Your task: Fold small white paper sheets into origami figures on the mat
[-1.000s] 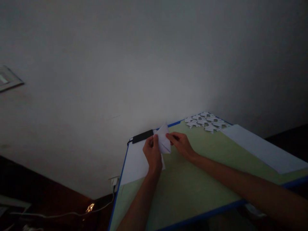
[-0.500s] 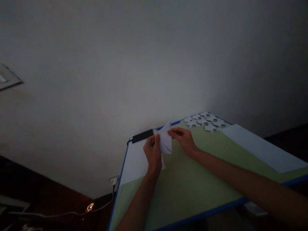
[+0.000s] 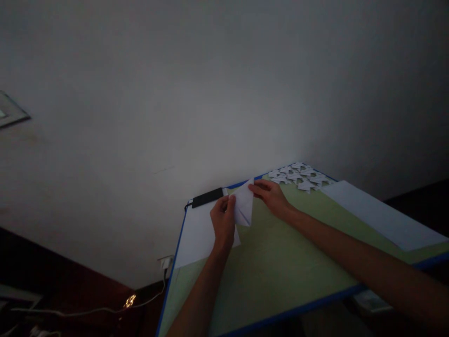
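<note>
A small folded piece of white paper point(image 3: 243, 207) is held up above the table between my two hands. My left hand point(image 3: 223, 220) pinches its left edge, thumb in front. With thumb and fingertips, my right hand point(image 3: 268, 193) grips the upper right corner near the pointed tip. Creases run toward the paper's lower right corner. Below my left hand lies white sheet paper point(image 3: 194, 238), partly hidden by that hand. Several folded white paper pieces point(image 3: 294, 176) with pointed ends lie grouped at the table's far corner.
The green table top point(image 3: 280, 276) has a blue edge. A black flat object point(image 3: 207, 198) with a cord lies at the back left. A long white sheet point(image 3: 375, 213) lies along the right side. Behind stands a wall; a plug point(image 3: 165, 263) with a white cable sits at its lower left.
My right hand has shifted slightly up and right at the paper's tip, and the paper has tilted a little with it. My left hand keeps its pinch.
</note>
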A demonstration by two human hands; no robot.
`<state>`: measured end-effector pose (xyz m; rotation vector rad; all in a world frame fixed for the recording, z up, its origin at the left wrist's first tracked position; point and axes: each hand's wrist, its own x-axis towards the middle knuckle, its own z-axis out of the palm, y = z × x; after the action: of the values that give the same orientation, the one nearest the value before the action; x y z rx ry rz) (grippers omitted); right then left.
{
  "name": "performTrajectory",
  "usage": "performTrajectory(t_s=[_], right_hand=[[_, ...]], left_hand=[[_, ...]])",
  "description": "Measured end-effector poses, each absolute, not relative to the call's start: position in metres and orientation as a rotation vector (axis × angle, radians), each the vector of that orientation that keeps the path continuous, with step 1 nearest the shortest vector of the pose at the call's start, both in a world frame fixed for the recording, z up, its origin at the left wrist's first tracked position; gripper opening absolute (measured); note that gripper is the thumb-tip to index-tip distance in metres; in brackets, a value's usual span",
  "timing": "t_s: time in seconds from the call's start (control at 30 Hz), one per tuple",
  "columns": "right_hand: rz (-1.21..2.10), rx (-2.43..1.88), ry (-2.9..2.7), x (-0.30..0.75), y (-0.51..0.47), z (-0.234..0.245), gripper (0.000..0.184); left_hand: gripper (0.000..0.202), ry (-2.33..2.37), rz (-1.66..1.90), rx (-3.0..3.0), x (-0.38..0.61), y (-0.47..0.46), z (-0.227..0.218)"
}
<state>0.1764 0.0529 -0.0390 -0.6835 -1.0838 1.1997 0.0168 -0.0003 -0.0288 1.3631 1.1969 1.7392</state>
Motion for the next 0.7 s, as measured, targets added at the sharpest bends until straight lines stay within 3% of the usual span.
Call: performTrajectory(t_s=[0.37,0.7], right_hand=[[1.011,-0.769,-1.134,0.178,0.045,-0.029,0.035],[1.236,-0.624,-1.247,0.171,0.041,-0.033,0.038]], left_hand=[[0.033,1.209,1.744,1.378,0.017,0.001,-0.031],[0.034,1.219,1.771,1.357,0.015,0.002,-0.033]])
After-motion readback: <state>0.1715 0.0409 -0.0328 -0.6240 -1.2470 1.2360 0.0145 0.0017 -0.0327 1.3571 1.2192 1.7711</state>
